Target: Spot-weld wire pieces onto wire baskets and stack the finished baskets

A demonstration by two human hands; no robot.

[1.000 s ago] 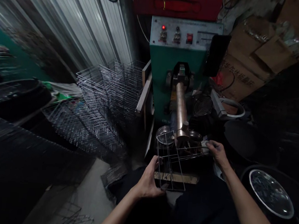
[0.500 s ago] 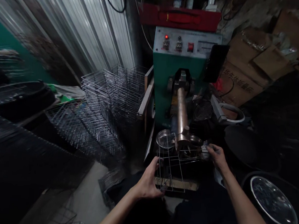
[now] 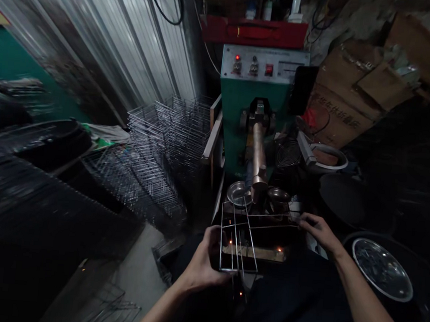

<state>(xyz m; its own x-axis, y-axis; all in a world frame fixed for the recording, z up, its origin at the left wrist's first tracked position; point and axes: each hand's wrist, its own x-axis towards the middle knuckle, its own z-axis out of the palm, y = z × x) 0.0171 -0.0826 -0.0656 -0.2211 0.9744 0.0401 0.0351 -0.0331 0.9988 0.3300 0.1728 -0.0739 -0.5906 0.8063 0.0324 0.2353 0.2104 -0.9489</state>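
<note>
Between my hands, below the tip of the welding machine's copper arm (image 3: 259, 157), is a wire rack (image 3: 239, 240) of thin bright rods. My left hand (image 3: 207, 262) is wrapped round its left end, thumb underneath and fingers behind. At the far right end, my right hand (image 3: 317, 231) pinches the rods between thumb and fingertips. Small orange sparks glow below the rack. Behind it sit two shallow metal dishes, a left dish (image 3: 239, 193) and a right dish (image 3: 278, 195). Whether the rack touches the copper tip I cannot tell.
The green welding machine (image 3: 237, 113) stands ahead, its red lamp lit. Stacked wire racks (image 3: 164, 147) are at the left. A cardboard box (image 3: 338, 111) leans at the back right. A round tray (image 3: 382, 268) with a shiny rim lies near my right forearm.
Orange sparks have appeared below the rack. The rack has shifted slightly away from the copper tip and my right hand has moved a little outward. The whole view has turned slightly.
</note>
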